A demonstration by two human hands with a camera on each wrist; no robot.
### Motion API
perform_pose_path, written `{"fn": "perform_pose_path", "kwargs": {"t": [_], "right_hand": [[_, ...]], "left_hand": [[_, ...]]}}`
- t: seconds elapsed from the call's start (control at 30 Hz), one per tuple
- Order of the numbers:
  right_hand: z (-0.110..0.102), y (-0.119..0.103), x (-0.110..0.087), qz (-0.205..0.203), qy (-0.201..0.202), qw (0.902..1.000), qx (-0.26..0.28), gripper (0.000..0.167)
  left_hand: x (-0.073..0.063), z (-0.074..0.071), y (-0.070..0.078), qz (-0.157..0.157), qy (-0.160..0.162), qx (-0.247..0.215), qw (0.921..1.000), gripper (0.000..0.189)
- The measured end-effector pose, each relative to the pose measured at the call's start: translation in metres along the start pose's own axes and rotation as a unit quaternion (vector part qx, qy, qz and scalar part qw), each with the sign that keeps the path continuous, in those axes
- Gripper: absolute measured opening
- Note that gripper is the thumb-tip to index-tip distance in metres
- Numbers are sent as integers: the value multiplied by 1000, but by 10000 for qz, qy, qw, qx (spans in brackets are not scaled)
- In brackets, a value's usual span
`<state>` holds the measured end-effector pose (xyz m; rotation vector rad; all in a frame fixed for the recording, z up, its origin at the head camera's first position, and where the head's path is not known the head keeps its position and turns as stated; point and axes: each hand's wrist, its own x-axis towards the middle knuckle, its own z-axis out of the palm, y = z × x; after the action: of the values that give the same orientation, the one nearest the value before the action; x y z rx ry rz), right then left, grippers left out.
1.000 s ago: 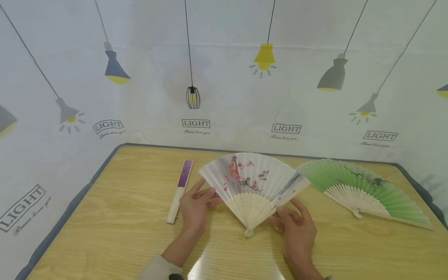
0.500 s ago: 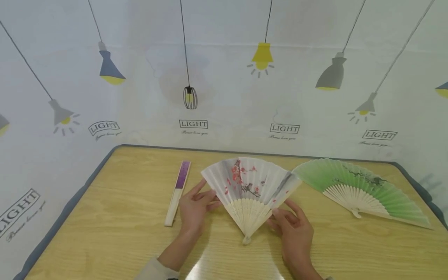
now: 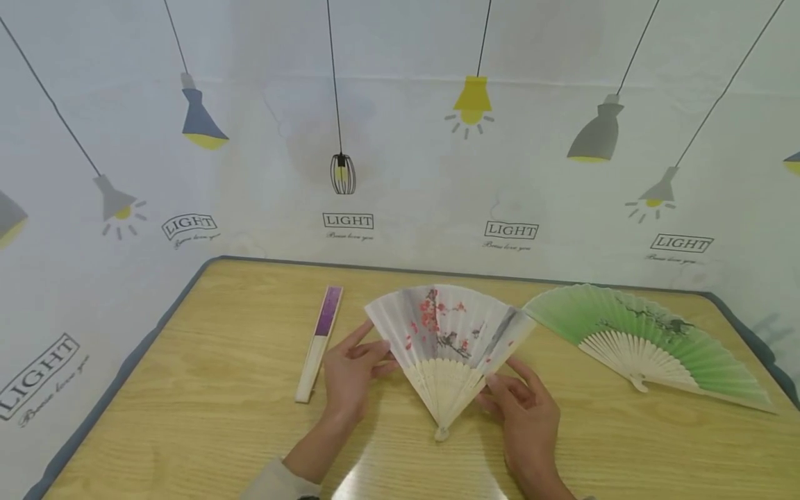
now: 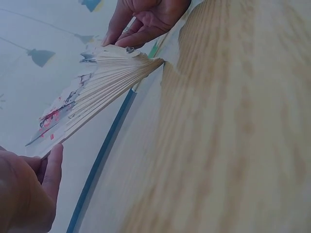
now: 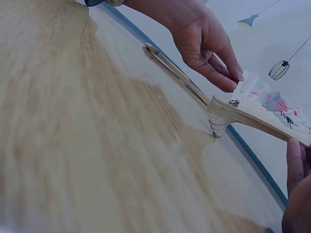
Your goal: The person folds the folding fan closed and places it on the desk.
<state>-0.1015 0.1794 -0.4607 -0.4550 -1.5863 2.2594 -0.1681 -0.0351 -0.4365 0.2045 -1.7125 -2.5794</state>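
Observation:
A white folding fan [image 3: 453,333] with red blossoms and small birds is spread partway, its pale ribs meeting at a pivot toward the person. My left hand [image 3: 351,375] pinches its left edge between thumb and fingers. On the opposite edge my right hand [image 3: 528,410] pinches the outer rib. From the left wrist, the fan [image 4: 82,97] tilts, its leaf raised above the table and its pivot end low at the wood. The right wrist view shows the fan's [image 5: 262,114] folds from the side, with both hands at its edges.
Left of the hands lies a closed fan [image 3: 320,344] with a purple strip. An opened green fan [image 3: 650,340] lies at the right, close to the white one. The wooden table [image 3: 206,389] ends at a wall covering [image 3: 412,173] printed with lamps.
The white fan has come lower and slightly nearer the person, and its spread is narrower than a second ago. My right hand moved slightly left; both hands keep their grip.

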Motion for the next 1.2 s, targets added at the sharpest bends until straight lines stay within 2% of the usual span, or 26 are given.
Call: {"fn": "perform_pose_path", "kwargs": {"t": [0.33, 0.77, 1.03, 1.2], "right_hand": [[0, 0, -1, -66, -150, 9999, -3, 47], [3, -6, -2, 181, -263, 9994, -140, 50], [5, -10, -4, 212, -403, 9987, -219, 49], [4, -9, -4, 189, -461, 9986, -188, 49]], "left_hand": [[-2, 1, 2, -30, -87, -28, 10000, 51], [1, 2, 2, -245, -273, 84, 9993, 53], [-1, 2, 4, -71, -471, 129, 9988, 50], [-2, 4, 5, -71, -466, 143, 9988, 49]]}}
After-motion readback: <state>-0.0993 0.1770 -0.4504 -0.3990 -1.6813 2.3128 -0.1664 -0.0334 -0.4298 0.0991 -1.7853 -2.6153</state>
